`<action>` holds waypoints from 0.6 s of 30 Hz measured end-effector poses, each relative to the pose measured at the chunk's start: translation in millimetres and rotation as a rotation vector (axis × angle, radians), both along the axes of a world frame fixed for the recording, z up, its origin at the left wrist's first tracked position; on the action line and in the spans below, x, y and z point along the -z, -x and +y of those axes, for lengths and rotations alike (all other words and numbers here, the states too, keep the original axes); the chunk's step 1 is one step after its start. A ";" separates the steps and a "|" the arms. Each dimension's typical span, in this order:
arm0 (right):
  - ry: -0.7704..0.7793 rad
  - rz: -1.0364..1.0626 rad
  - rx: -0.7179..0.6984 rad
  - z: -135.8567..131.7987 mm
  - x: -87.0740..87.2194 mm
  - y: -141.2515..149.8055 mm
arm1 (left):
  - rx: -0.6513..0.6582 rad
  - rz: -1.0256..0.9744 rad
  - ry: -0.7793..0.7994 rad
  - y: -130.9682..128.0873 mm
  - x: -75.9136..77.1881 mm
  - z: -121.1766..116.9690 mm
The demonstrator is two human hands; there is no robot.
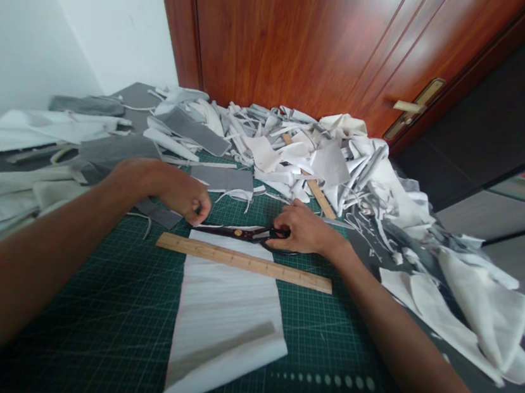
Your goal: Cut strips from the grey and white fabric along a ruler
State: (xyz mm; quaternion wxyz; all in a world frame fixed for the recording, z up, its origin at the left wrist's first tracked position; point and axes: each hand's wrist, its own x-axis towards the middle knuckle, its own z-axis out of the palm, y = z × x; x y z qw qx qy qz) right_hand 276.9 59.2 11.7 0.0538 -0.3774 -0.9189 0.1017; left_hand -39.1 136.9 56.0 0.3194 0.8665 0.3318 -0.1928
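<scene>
A strip of white fabric (230, 301) lies lengthwise toward me, its near end curled over. My right hand (301, 228) is closed round the handles of black scissors (239, 234), whose blades point left along the fabric's far edge. At the far left corner of the fabric, by the scissor tips, my left hand (186, 197) is closed in a pinch. Its fingertips seem to be on the thin edge of the fabric, partly hidden. Just nearer than the scissors, a wooden ruler (245, 262) lies across the fabric and sticks out on both sides.
Beneath everything is a green cutting mat (330, 345). A heap of white and grey fabric scraps (291, 155) fills the back, with another wooden ruler (320, 197) partly under it. More cloth lies at left and right (472, 318). Behind stands a brown door (291, 40).
</scene>
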 end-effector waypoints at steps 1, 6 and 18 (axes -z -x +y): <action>-0.004 -0.002 -0.003 -0.1 0.0 0.1 | -0.006 -0.006 0.005 0.3 1.0 0.8; -0.016 0.008 -0.015 1.1 2.3 -0.3 | -0.011 -0.060 0.032 4.3 7.0 5.7; -0.049 0.027 -0.022 3.8 9.5 -1.7 | 0.006 0.043 -0.058 6.0 9.6 10.3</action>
